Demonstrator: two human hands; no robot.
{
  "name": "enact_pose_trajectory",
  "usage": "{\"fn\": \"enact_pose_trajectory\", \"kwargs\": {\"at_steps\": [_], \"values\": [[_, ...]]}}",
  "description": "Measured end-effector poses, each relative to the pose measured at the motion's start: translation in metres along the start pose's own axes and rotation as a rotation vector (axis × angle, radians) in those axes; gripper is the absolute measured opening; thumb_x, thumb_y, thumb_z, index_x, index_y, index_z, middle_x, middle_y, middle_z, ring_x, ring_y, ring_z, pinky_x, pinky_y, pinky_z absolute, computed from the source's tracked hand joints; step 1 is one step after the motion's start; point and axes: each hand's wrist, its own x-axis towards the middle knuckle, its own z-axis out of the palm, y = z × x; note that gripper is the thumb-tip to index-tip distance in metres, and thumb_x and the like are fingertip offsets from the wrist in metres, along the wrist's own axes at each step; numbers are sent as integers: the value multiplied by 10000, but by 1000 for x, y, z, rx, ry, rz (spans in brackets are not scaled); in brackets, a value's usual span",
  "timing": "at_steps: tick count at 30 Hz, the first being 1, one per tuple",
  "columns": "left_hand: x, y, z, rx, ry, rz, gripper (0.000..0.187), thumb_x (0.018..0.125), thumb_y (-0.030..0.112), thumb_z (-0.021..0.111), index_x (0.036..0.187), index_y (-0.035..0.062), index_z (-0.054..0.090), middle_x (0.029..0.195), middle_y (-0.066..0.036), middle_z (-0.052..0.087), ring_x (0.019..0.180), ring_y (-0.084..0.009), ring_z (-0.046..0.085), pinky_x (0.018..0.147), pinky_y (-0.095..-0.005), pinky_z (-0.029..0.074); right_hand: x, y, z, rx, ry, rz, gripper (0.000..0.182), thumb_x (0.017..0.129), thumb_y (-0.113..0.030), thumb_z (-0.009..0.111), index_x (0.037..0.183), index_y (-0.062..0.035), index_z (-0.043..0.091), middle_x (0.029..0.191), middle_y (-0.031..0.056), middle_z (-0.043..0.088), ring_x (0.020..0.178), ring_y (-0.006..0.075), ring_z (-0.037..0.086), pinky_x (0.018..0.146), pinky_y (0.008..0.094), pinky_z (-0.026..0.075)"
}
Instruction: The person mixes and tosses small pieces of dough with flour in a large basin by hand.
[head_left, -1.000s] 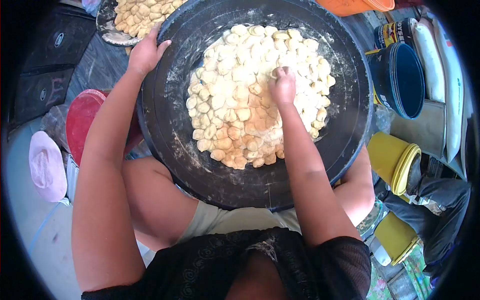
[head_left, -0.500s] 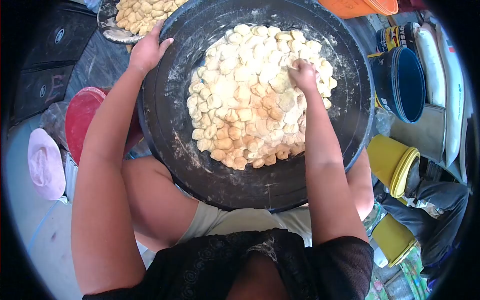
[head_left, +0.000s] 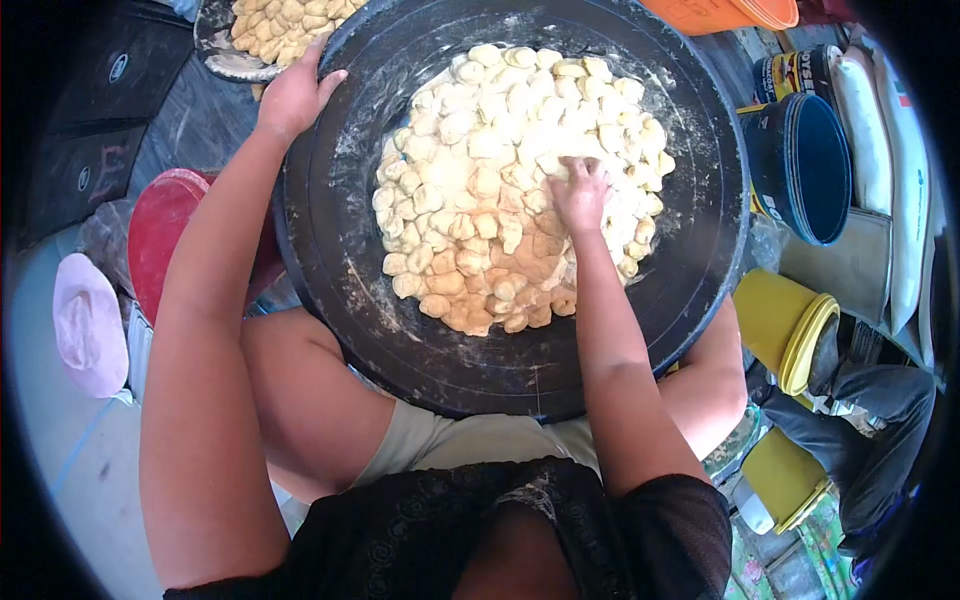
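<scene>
A wide black basin (head_left: 340, 240) rests on the lap, its inner wall dusted with white powder. Inside lies a broad heap of small pale dough pieces (head_left: 430, 200), covered in flour with a browner patch toward the near side. My left hand (head_left: 292, 100) grips the basin's far left rim, thumb over the inner side. On the right half of the heap, my right hand (head_left: 580, 195) lies palm down with its fingers apart, touching the floury pieces. Its fingertips partly sink out of sight among them.
Another pan (head_left: 215, 55) of dough pieces stands at the top left. A red bucket (head_left: 165, 235) and a pink hat (head_left: 90, 325) are at left. On the right are a dark blue bucket (head_left: 815, 170), yellow buckets (head_left: 775, 315) and another person's trousered leg (head_left: 875, 400).
My right hand has moved left and nearer across the heap, its fingers going from curled to spread. Pieces under it have shifted. My left hand stays at the rim.
</scene>
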Motion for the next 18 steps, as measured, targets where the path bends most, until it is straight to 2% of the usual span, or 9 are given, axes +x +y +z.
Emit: {"fn": "enact_pose_trajectory", "kwargs": {"at_steps": [1,5,6,8,9,13,16,17,18], "values": [[0,-2,2,2,6,0,675,911,468,550,1463,164,309,1173,-218,614,1028,-390,606,866,-461,489,4,6,4,-45,24,-14,332,788,-190,718,1095,-105,627,1092,133,564,1003,294,547,896,363,436],[2,-5,5,-10,11,4,684,909,477,551,1465,165,302,1178,-217,612,1031,-390,605,865,-464,488,0,34,19,1255,156,482,234,938,-196,602,1121,-51,581,981,41,596,901,131,533,808,287,439],[2,-5,5,-16,8,4,686,908,479,551,1465,165,301,1177,-217,613,1031,-390,604,865,-464,488,-4,25,-6,1312,68,430,234,944,-194,592,1130,-52,579,993,44,595,908,129,531,803,285,439],[2,-5,4,-10,1,6,684,909,481,549,1463,164,304,1172,-220,614,1028,-392,605,862,-465,489,-13,16,-42,1419,-111,332,236,954,-188,573,1149,-55,575,1016,49,593,920,124,527,792,281,439],[2,-4,2,-7,-1,9,682,909,482,548,1462,164,305,1170,-221,615,1026,-392,606,861,-466,490,-14,34,-37,1212,-311,326,292,916,-179,605,1184,-70,570,1036,68,619,934,202,575,823,325,463],[1,0,-1,-13,-17,-10,671,913,478,543,1459,165,309,1154,-229,618,1023,-395,607,861,-469,491,-31,27,-21,-54,-71,-239,411,792,-146,685,1185,-78,586,980,120,651,873,373,618,866,400,487],[1,-3,2,-18,2,14,663,916,473,539,1457,164,312,1141,-234,621,1022,-395,609,862,-471,492,-21,58,12,394,-168,153,349,841,-110,655,1178,-77,571,990,103,637,854,308,628,800,364,515],[2,-3,2,-21,8,20,661,917,472,538,1457,163,314,1139,-236,621,1022,-396,609,863,-471,492,-22,53,8,719,-128,421,198,907,-96,596,1103,-69,597,917,72,632,806,209,624,702,311,521],[2,-3,3,-24,13,26,659,918,471,536,1456,162,315,1137,-237,621,1021,-396,610,863,-471,492,-23,45,7,991,30,473,149,923,-97,578,1066,-68,608,880,53,623,790,172,608,674,288,505]]}}
